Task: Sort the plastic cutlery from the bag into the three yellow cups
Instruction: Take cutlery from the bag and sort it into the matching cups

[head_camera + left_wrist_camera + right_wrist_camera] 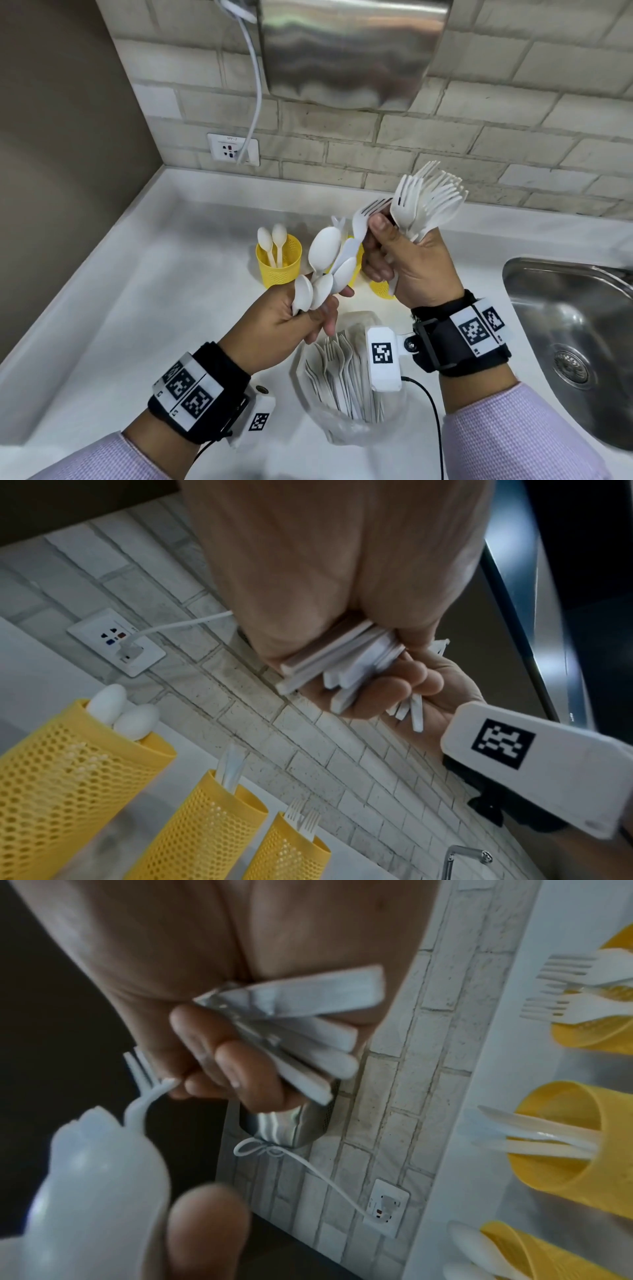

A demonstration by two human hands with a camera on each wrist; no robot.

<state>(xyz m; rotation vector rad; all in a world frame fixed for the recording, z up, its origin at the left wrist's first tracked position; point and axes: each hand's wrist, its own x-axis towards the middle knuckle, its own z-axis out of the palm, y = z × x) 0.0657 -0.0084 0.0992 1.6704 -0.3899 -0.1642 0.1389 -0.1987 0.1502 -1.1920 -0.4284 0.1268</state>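
My left hand (291, 318) grips white plastic spoons (323, 263); my right hand (407, 263) grips white plastic forks (424, 202), its fingertips pinching one more fork (363, 219) above the spoons. Next, I think, drop forks into the yellow mesh fork cup (284, 859).

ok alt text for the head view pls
Above a white counter, the left hand grips spoons and the right hand a fan of forks. Below lies an open bag of cutlery; behind, a yellow cup holding two spoons.
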